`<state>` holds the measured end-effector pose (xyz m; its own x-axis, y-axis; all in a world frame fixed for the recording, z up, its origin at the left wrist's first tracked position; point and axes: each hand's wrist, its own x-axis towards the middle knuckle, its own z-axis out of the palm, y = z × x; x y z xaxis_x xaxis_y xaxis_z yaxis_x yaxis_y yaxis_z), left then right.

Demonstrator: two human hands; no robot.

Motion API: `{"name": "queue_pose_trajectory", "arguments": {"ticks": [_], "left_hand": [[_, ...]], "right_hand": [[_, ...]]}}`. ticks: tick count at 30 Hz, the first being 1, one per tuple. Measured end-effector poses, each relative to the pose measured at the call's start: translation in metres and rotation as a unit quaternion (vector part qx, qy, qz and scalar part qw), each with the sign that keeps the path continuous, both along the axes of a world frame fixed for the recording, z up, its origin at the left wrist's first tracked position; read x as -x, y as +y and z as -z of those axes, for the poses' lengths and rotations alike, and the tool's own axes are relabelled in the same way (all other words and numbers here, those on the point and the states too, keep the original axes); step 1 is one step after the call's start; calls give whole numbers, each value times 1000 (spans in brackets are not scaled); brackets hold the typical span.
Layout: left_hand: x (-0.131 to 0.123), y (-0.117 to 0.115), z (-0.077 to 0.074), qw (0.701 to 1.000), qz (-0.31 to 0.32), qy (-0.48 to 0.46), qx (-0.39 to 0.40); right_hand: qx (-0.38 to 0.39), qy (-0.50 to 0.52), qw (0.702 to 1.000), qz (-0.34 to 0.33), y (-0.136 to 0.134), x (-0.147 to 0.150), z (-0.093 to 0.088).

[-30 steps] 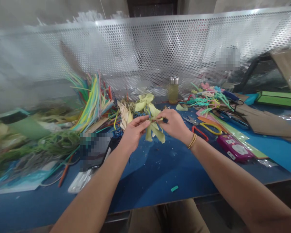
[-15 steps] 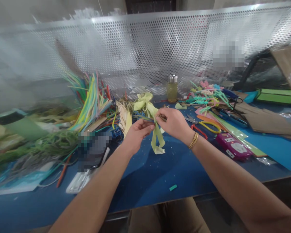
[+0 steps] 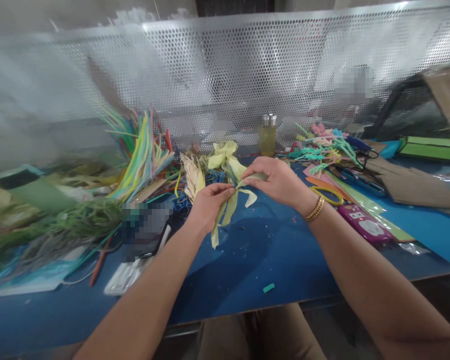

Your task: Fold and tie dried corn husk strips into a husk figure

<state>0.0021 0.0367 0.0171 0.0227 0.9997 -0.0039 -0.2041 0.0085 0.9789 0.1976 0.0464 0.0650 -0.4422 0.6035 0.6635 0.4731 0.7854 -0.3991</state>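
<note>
Over the blue table (image 3: 247, 270), both hands work a bundle of pale yellow-green leaf strips (image 3: 228, 207). My left hand (image 3: 210, 200) pinches the bundle where the strips meet, fingers closed. Next to it, my right hand (image 3: 277, 180), with a gold bracelet at the wrist, grips one strip and holds it out to the right. Loose strip ends hang down towards the table. More yellow-green strips (image 3: 223, 155) and dried husk pieces (image 3: 193, 177) lie just behind the hands.
A fan of coloured sticks (image 3: 142, 150) and green fibres (image 3: 78, 220) fill the left. A small bottle (image 3: 268, 134) stands at the back by the perforated metal screen (image 3: 247, 75). Scissors (image 3: 326, 192), a pink device (image 3: 360, 225), pipe-cleaner figures (image 3: 322, 145) and brown paper (image 3: 412, 187) lie right.
The bundle has turned and its strips now hang lower and further left. My right hand has pulled one strip out to the right; both hands stay on the bundle.
</note>
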Motion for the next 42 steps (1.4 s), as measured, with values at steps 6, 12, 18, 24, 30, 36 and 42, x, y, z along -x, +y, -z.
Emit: {"name": "queue_pose_trajectory", "arguments": {"ticks": [6,12,18,24,30,36,42], "left_hand": [[-6,-6,4,994,13,88,-57],[-12,-12,5,987,36,134,-83],[-14,-13,5,980,56,158,-105],[-17,-16,5,994,107,13,-12],[-15,-18,5,991,133,29,15],[-14,-10,2,994,4,-101,29],[-10,0,3,971,-110,-209,20]], "right_hand": [[-19,41,999,11,2,12,8],[-25,32,999,18,4,21,15],[26,31,999,26,6,23,21],[26,35,999,28,8,21,22],[43,63,997,-1,7,26,26],[35,170,977,124,16,25,34],[157,154,968,122,14,32,43]]}}
